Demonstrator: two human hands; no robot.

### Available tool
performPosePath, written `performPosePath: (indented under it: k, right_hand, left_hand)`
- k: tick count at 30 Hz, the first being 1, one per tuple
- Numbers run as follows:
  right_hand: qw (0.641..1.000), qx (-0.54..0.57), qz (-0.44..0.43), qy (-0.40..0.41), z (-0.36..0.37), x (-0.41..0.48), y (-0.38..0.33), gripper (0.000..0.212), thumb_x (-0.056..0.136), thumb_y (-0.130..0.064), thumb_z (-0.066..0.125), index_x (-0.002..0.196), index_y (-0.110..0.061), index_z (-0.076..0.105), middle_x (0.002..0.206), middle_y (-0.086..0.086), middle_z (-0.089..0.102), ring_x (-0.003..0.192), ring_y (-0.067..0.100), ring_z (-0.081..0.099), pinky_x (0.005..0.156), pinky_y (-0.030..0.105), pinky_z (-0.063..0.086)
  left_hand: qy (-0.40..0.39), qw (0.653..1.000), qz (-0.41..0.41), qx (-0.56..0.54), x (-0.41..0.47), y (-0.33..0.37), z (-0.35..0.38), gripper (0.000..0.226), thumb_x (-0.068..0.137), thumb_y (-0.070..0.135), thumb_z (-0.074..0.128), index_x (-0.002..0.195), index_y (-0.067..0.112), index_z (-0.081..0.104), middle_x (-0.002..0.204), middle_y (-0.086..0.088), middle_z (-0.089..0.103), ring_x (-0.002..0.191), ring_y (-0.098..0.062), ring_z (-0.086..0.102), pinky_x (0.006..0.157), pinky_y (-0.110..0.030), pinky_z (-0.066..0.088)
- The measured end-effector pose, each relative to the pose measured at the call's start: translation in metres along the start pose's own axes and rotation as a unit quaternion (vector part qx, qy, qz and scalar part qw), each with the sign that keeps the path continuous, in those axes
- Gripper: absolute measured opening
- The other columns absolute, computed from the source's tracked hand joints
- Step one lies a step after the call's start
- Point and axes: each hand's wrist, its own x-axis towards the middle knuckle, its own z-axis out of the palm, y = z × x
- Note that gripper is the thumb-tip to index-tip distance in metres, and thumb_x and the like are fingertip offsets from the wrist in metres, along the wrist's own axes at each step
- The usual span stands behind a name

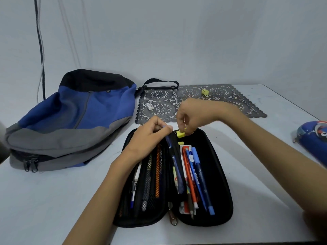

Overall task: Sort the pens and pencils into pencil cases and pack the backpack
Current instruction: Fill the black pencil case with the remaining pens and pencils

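At the far end of the black case (pixel 219 174), left grip (pixel 150 134) pinched a blue pen (pixel 172 154), right grip (pixel 192 119) a yellow block (pixel 180 134); both should settle flat inside.

Single head view, looking forward-down, close over table (pixel 53 200)

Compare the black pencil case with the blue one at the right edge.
The black case lies open, pens in both halves; the blue case looks closed. The black case is plain; the blue case is printed and partly out of frame. Both rest on the table.
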Motion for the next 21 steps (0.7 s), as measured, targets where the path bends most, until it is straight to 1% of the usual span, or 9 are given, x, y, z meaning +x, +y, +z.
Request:
performPosePath:
  k: [2, 5, 8, 12, 15, 17, 19, 20, 21]
  right_hand:
    - [0.998, -0.061, 0.005, 0.029, 0.010, 0.001, -0.006, 0.013, 0.072, -0.002, 0.075, 0.081, -0.011, 0.073, 0.070, -0.004, 0.068, 0.066, 0.010, 0.064, 0.057, 0.018, 0.048]
    - [0.995, -0.083, 0.008, 0.045, 0.017, 0.001, -0.008, 0.013, 0.072, -0.002, 0.074, 0.082, -0.011, 0.073, 0.067, -0.010, 0.062, 0.062, 0.003, 0.056, 0.054, 0.016, 0.042]
    - [0.999, -0.041, 0.004, 0.030, 0.018, 0.002, -0.006, 0.015, 0.073, 0.000, 0.072, 0.080, -0.013, 0.074, 0.063, -0.014, 0.062, 0.057, -0.002, 0.057, 0.051, 0.011, 0.039]
    - [1.000, 0.016, -0.005, 0.004, 0.018, 0.002, -0.003, 0.016, 0.075, 0.001, 0.070, 0.078, -0.014, 0.073, 0.054, -0.013, 0.064, 0.058, 0.008, 0.065, 0.057, 0.017, 0.047]
    - [0.994, 0.100, -0.027, -0.026, 0.012, 0.001, 0.003, 0.012, 0.083, 0.002, 0.066, 0.083, -0.008, 0.073, 0.067, -0.008, 0.071, 0.058, 0.005, 0.067, 0.060, 0.021, 0.054]
    - [0.987, 0.159, -0.025, 0.017, 0.007, 0.006, 0.016, 0.008, 0.086, -0.003, 0.066, 0.087, -0.003, 0.074, 0.072, 0.000, 0.071, 0.060, 0.008, 0.066, 0.055, 0.022, 0.053]
    - [0.981, 0.165, 0.003, 0.104, 0.007, 0.021, 0.038, 0.010, 0.088, -0.009, 0.064, 0.085, -0.006, 0.073, 0.071, 0.002, 0.069, 0.060, 0.010, 0.062, 0.055, 0.025, 0.052]
    - [0.978, 0.138, 0.030, 0.152, 0.008, 0.031, 0.053, 0.010, 0.088, -0.011, 0.063, 0.084, -0.009, 0.072, 0.075, 0.002, 0.070, 0.064, 0.011, 0.063, 0.061, 0.029, 0.055]
    - [0.974, 0.095, 0.068, 0.195, 0.010, 0.042, 0.069, 0.009, 0.088, -0.014, 0.062, 0.087, -0.012, 0.071, 0.084, 0.002, 0.071, 0.075, 0.014, 0.066, 0.072, 0.035, 0.056]
  left_hand:
    - [-0.002, 1.000, 0.000, -0.003, 0.000, 0.000, 0.000, 0.029, 0.079, 0.049, 0.059, 0.087, 0.022, 0.059, 0.085, 0.001, 0.072, 0.091, -0.023, 0.065, 0.094, -0.049, 0.046]
    - [0.000, 1.000, 0.002, -0.004, -0.001, 0.001, 0.000, 0.027, 0.078, 0.048, 0.059, 0.086, 0.022, 0.059, 0.085, -0.002, 0.072, 0.091, -0.026, 0.065, 0.094, -0.050, 0.046]
    - [0.000, 1.000, 0.003, -0.003, -0.001, 0.002, 0.000, 0.029, 0.078, 0.047, 0.059, 0.087, 0.019, 0.059, 0.085, -0.003, 0.072, 0.091, -0.027, 0.065, 0.093, -0.051, 0.046]
    - [0.000, 1.000, 0.000, 0.001, -0.001, 0.002, 0.000, 0.030, 0.079, 0.048, 0.058, 0.088, 0.019, 0.059, 0.084, -0.001, 0.072, 0.090, -0.025, 0.065, 0.093, -0.050, 0.047]
    - [0.003, 1.000, -0.002, 0.002, -0.001, 0.001, 0.000, 0.028, 0.079, 0.048, 0.058, 0.086, 0.022, 0.059, 0.083, 0.001, 0.072, 0.089, -0.023, 0.065, 0.092, -0.049, 0.046]
    - [0.002, 1.000, -0.002, 0.004, -0.001, 0.001, 0.000, 0.026, 0.079, 0.049, 0.059, 0.085, 0.023, 0.059, 0.083, 0.002, 0.072, 0.089, -0.022, 0.065, 0.093, -0.049, 0.046]
    - [0.001, 1.000, -0.002, 0.005, -0.002, 0.002, -0.001, 0.024, 0.080, 0.048, 0.059, 0.084, 0.024, 0.058, 0.083, 0.004, 0.073, 0.089, -0.021, 0.066, 0.093, -0.048, 0.046]
    - [0.000, 1.000, -0.003, 0.005, -0.002, 0.001, -0.001, 0.023, 0.082, 0.047, 0.060, 0.084, 0.024, 0.058, 0.083, 0.004, 0.073, 0.089, -0.021, 0.065, 0.094, -0.048, 0.046]
    - [0.000, 1.000, -0.003, 0.007, -0.002, 0.002, -0.001, 0.022, 0.085, 0.046, 0.061, 0.085, 0.024, 0.058, 0.083, 0.005, 0.072, 0.090, -0.021, 0.065, 0.093, -0.047, 0.046]
